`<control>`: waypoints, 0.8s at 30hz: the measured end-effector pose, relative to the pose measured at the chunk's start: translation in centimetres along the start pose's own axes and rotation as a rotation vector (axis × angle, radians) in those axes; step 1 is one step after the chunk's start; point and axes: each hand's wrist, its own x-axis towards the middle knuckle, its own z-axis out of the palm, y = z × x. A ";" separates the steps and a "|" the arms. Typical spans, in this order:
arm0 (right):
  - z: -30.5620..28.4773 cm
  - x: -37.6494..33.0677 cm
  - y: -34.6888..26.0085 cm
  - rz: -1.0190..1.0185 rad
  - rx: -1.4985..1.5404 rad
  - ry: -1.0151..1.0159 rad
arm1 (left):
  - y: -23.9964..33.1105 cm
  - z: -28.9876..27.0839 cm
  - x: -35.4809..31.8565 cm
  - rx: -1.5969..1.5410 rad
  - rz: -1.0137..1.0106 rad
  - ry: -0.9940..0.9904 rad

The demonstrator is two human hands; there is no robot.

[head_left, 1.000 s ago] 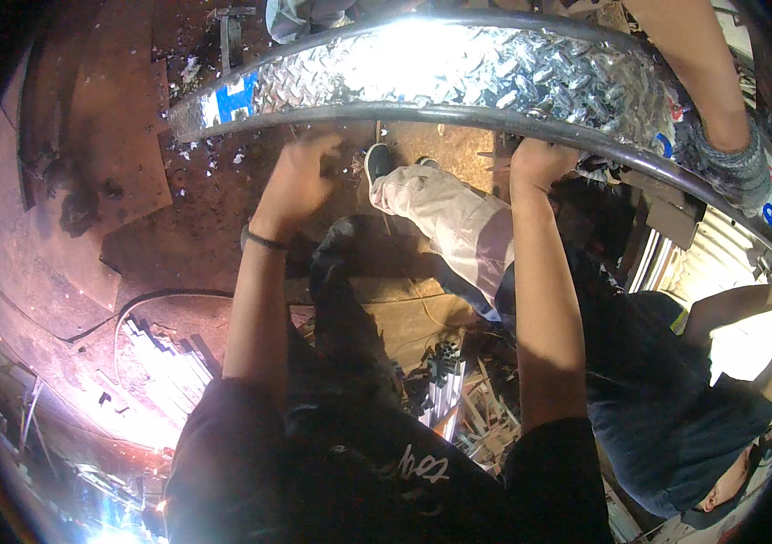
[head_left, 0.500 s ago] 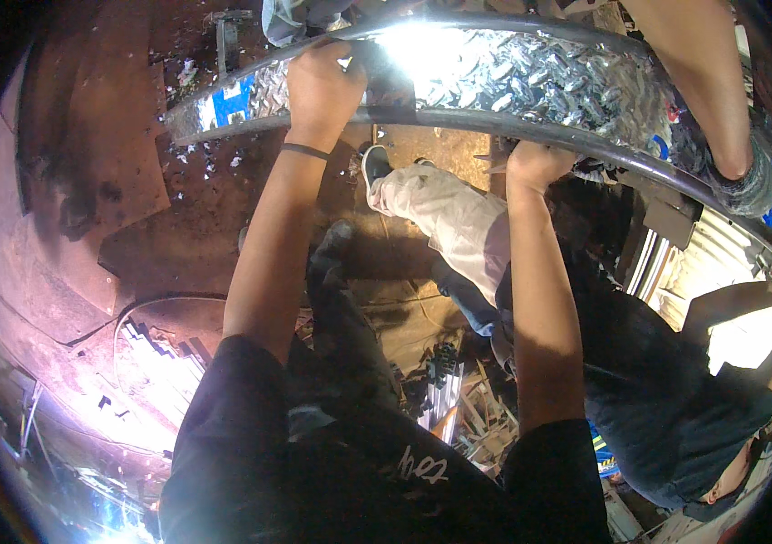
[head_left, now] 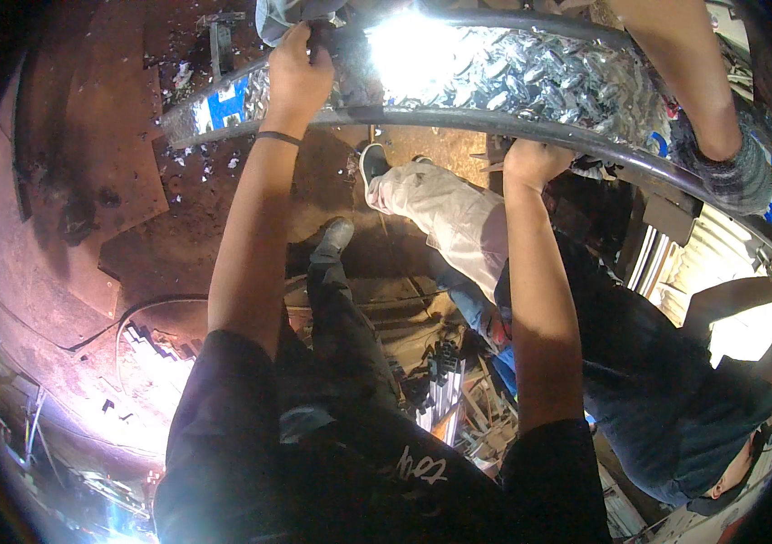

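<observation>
A long, curved-looking panel with a silver, bumpy surface point(head_left: 531, 82) lies across the top of the view, edged by two dark tube rails. My left hand point(head_left: 300, 80) reaches over it near its left part, fingers curled at the far rail point(head_left: 486, 18); the fingertips are hidden. From below, my right hand point(head_left: 538, 163) is closed on the near rail point(head_left: 459, 118). A patch of blue and white point(head_left: 225, 104) shows on the panel's left end. Strong glare whitens part of the surface between my hands.
A co-worker's arm point(head_left: 687, 72) with a grey cuff reaches down over the panel's right side. Another person in a dark shirt point(head_left: 667, 390) bends at the right. Light trousers point(head_left: 440, 204) show beneath the panel. Metal scraps point(head_left: 440, 390) and a cable point(head_left: 146, 304) lie on the floor.
My left hand has shifted left and slightly farther away along the panel. My right hand stays on the near rail. A grey shoe below has come forward into clearer view.
</observation>
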 end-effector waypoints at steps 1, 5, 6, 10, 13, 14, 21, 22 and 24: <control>0.0 0.0 0.1 -0.011 -0.005 0.001 | -0.3 -0.4 -0.1 -0.080 -0.053 -0.047; 0.1 0.1 0.4 -0.060 -0.054 0.016 | -0.4 -1.3 -0.2 -0.131 -0.017 -0.171; 0.1 0.0 0.6 -0.074 -0.073 0.023 | -0.2 -1.4 -0.2 -0.119 0.029 -0.169; 0.2 0.3 1.2 -0.335 -0.143 0.103 | -0.2 -1.6 0.5 0.007 0.132 -0.237; 0.0 0.3 0.3 -0.276 -0.051 0.104 | 0.5 -1.6 0.6 0.073 0.078 -0.300; -0.2 0.1 0.1 -0.210 -0.014 0.057 | 0.6 -1.3 0.6 0.092 0.149 -0.251; -0.5 0.0 -1.1 0.067 0.060 -0.053 | -2.7 1.3 2.2 0.097 0.167 -0.052; -0.4 0.1 -0.6 0.036 0.040 -0.042 | -3.3 1.3 2.5 0.060 0.091 -0.047; -0.1 0.1 1.3 -0.022 -0.006 -0.015 | -1.8 0.7 2.7 0.025 -0.085 -0.004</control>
